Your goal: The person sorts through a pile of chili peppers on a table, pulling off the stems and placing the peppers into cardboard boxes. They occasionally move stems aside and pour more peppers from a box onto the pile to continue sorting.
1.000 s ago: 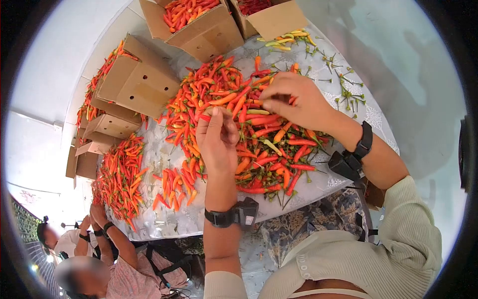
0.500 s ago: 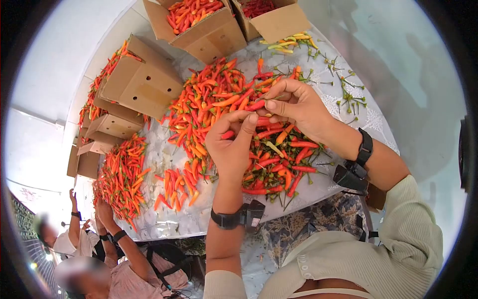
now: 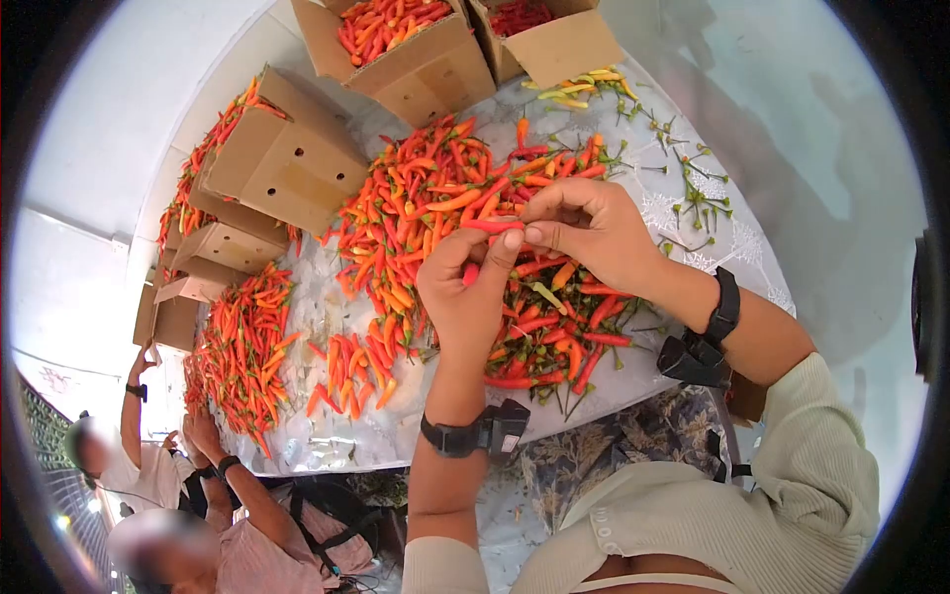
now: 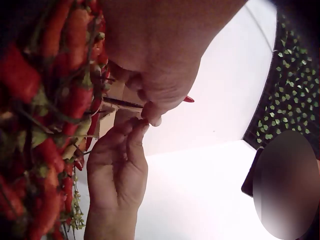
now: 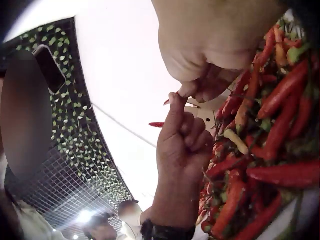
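My left hand point(image 3: 463, 292) pinches a red chili pepper point(image 3: 488, 226) between thumb and forefinger over the pile. A second red chili point(image 3: 471, 273) is tucked in the same hand's curled fingers. My right hand point(image 3: 596, 236) meets it, thumb and forefinger pinching the stem end of the first chili; the stem itself is hidden by the fingertips. In the right wrist view a red chili tip point(image 5: 156, 124) pokes out past the left hand. Under both hands spreads a heap of red and orange chilies point(image 3: 411, 188), with stemmed ones point(image 3: 554, 337) nearest me.
Cardboard boxes of chilies point(image 3: 287, 163) line the table's far left, with another box point(image 3: 426, 79) at the back. Loose green stems point(image 3: 703, 198) and pale yellow chilies point(image 3: 579, 89) lie back right. A further chili pile point(image 3: 247, 346) lies left, where two other people point(image 3: 267, 549) sit.
My hands have come together from apart, the left moving right and the right moving slightly down. The first chili now lies between both hands' fingertips.
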A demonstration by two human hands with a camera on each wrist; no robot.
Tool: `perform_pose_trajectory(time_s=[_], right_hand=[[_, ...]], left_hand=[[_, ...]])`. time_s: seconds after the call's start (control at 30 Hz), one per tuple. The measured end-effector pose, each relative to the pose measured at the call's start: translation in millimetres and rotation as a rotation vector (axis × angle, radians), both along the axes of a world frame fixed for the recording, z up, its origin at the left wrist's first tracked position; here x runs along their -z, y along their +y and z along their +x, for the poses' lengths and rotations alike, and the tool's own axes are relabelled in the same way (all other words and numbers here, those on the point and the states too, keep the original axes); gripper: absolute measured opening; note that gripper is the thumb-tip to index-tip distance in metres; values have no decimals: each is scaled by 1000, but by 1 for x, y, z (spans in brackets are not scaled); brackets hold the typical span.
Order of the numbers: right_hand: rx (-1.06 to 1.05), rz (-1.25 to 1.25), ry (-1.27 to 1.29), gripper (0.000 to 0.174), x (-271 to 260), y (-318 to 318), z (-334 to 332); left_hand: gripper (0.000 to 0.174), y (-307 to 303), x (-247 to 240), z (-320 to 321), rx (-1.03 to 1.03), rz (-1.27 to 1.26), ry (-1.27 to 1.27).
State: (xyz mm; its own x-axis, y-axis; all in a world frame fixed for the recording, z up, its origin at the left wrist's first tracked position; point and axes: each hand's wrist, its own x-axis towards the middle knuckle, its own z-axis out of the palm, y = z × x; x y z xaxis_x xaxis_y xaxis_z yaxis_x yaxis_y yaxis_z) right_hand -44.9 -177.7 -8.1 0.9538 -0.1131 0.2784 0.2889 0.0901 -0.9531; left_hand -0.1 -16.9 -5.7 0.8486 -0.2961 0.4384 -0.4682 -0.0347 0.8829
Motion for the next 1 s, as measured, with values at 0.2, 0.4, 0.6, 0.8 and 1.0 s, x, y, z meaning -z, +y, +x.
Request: perform_pose_trajectory(time_s=[0.2, 0.4, 0.6, 0.8, 1.0], right_hand=[[187, -390, -243, 11, 5, 1, 1], [180, -521, -485, 11, 0, -2, 2], [104, -549, -539, 10, 0, -5, 3], [9, -542, -546, 10, -3, -7, 3], [-91, -440, -411, 6, -5, -7, -2]], left_hand=[[12, -2, 2, 1, 66, -84, 63], [13, 5, -5, 4, 239, -169, 273], [12, 12, 0, 12, 418, -215, 379], [12, 14, -1, 12, 514, -276, 487], [13, 14, 0, 10, 571, -322, 491]])
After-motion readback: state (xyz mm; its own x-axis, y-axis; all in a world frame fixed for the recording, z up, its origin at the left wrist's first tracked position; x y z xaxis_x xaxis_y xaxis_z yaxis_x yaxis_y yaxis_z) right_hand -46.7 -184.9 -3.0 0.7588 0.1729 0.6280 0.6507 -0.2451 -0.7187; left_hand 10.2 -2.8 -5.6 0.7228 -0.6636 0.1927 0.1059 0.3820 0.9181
